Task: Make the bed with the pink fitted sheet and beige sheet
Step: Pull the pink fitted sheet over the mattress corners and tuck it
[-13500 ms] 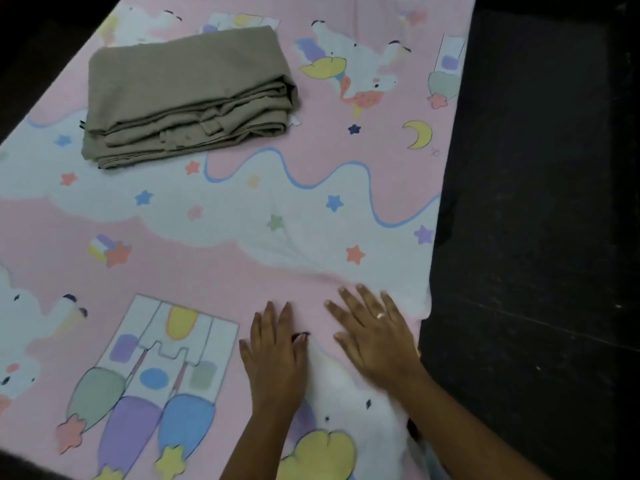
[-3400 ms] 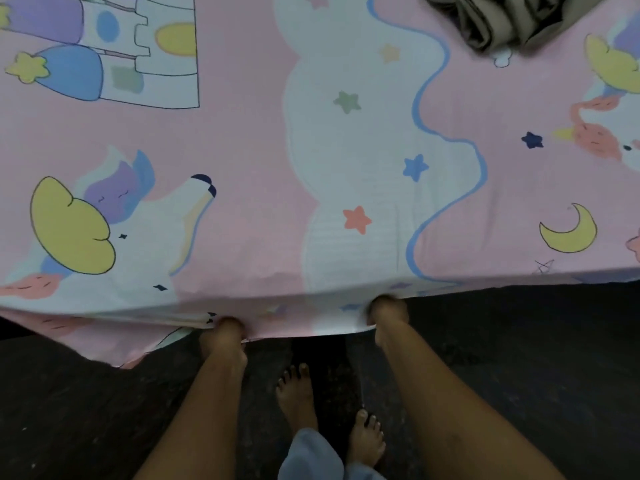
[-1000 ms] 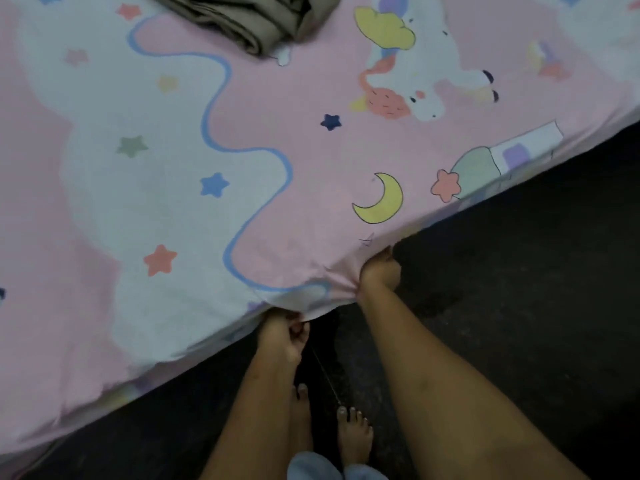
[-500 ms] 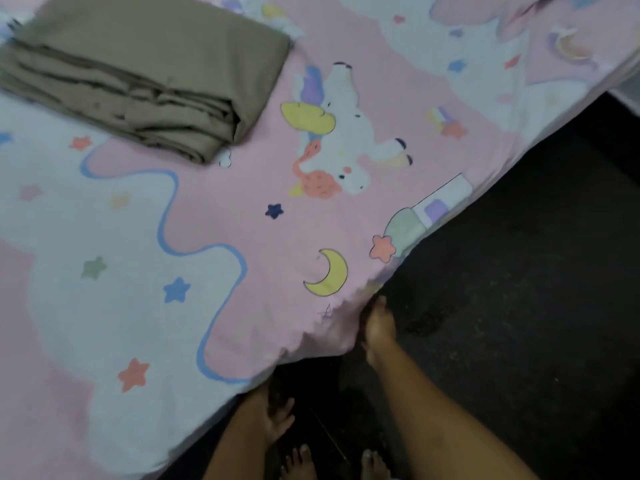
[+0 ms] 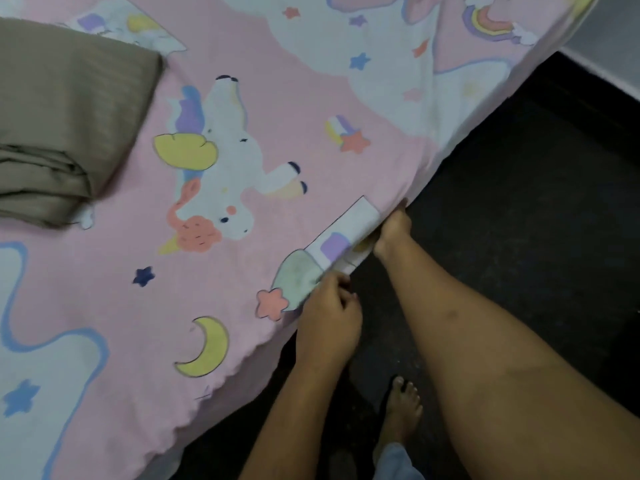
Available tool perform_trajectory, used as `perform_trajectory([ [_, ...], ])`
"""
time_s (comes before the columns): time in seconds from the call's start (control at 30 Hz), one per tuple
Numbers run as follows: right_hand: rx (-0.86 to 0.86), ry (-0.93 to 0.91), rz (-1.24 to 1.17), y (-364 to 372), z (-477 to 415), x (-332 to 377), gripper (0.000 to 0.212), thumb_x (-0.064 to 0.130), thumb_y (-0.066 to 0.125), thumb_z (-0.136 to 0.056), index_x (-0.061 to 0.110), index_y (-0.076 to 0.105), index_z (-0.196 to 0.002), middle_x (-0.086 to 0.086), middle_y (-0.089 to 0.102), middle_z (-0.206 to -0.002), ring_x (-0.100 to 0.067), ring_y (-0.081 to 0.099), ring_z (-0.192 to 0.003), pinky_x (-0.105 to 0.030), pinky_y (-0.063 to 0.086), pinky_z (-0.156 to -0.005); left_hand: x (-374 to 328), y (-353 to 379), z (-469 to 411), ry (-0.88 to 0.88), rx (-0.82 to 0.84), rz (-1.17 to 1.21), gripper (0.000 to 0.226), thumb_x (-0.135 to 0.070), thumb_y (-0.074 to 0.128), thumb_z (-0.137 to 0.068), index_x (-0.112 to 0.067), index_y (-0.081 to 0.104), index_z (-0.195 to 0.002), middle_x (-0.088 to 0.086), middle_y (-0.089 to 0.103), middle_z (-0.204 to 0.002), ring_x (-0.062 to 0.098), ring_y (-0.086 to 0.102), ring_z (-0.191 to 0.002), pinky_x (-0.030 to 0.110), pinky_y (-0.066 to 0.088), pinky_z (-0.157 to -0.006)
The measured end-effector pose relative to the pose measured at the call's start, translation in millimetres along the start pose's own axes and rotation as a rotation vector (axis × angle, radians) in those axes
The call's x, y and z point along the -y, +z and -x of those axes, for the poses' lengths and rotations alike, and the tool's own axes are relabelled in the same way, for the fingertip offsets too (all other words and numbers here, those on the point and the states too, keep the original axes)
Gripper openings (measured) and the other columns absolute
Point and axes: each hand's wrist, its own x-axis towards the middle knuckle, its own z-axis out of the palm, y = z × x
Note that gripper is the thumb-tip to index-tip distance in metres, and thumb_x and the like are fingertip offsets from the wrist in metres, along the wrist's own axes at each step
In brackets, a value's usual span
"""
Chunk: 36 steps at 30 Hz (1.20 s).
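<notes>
The pink fitted sheet [image 5: 298, 98], printed with unicorns, stars and moons, lies spread over the mattress. My left hand [image 5: 329, 323] grips the sheet's hem at the bed's right edge, fingers curled round the cloth. Further along the same edge, my right hand [image 5: 393, 228] reaches under the hem, its fingers hidden beneath the fabric. The folded beige sheet [image 5: 65, 123] rests on the bed at the upper left, apart from both hands.
A dark floor [image 5: 519, 237] runs along the bed's right side. My bare foot [image 5: 401, 410] stands on it close to the bed. A pale wall base [image 5: 609, 39] shows at the top right corner.
Both hands have shifted further along the bed's edge toward the far end. My left hand, hanging loose half a second ago, now grips the hem; my right hand has slid up the edge.
</notes>
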Motion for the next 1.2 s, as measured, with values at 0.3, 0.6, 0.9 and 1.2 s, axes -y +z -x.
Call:
perform_trajectory([
  [0.3, -0.16, -0.134, 0.662, -41, -21, 20, 0.038, 0.024, 0.035, -0.102, 0.003, 0.056, -0.125, -0.023, 0.056, -0.129, -0.038, 0.053, -0.118, -0.034, 0.041, -0.093, -38, 75, -71, -0.141, 0.053, -0.399, 0.031, -0.019, 0.049, -0.089, -0.006, 0.046, -0.117, 0.021, 0.054, -0.123, 0.039, 0.05, -0.114, 0.04, 0.041, -0.092],
  [0.6, 0.05, 0.085, 0.962, -76, -29, 22, 0.042, 0.035, 0.038, -0.1, 0.009, 0.056, -0.128, -0.02, 0.055, -0.131, -0.035, 0.053, -0.119, -0.033, 0.043, -0.091, -92, 65, -78, -0.401, 0.286, -0.416, 0.033, -0.03, 0.042, -0.098, -0.009, 0.05, -0.121, 0.019, 0.059, -0.124, 0.031, 0.063, -0.092, 0.035, 0.053, -0.075],
  [0.9, 0.038, 0.229, 0.299, -93, -89, 105, 0.057, 0.053, 0.029, -0.099, 0.016, 0.042, -0.14, -0.009, 0.049, -0.138, -0.03, 0.046, -0.127, -0.046, 0.036, -0.103, -209, 80, -132, 0.284, -0.212, -0.268, 0.015, -0.026, 0.051, -0.09, -0.022, 0.058, -0.103, -0.003, 0.063, -0.101, 0.02, 0.056, -0.097, 0.032, 0.045, -0.079],
  [1.2, -0.126, 0.044, 0.012, -8, -147, 190, 0.036, 0.04, 0.045, -0.095, 0.011, 0.055, -0.113, -0.009, 0.064, -0.106, -0.029, 0.062, -0.095, -0.045, 0.052, -0.089, -222, 102, -194, 0.404, -0.21, -0.442, 0.049, -0.029, 0.055, -0.089, -0.018, 0.043, -0.135, 0.006, 0.038, -0.144, 0.024, 0.033, -0.133, 0.04, 0.03, -0.107],
])
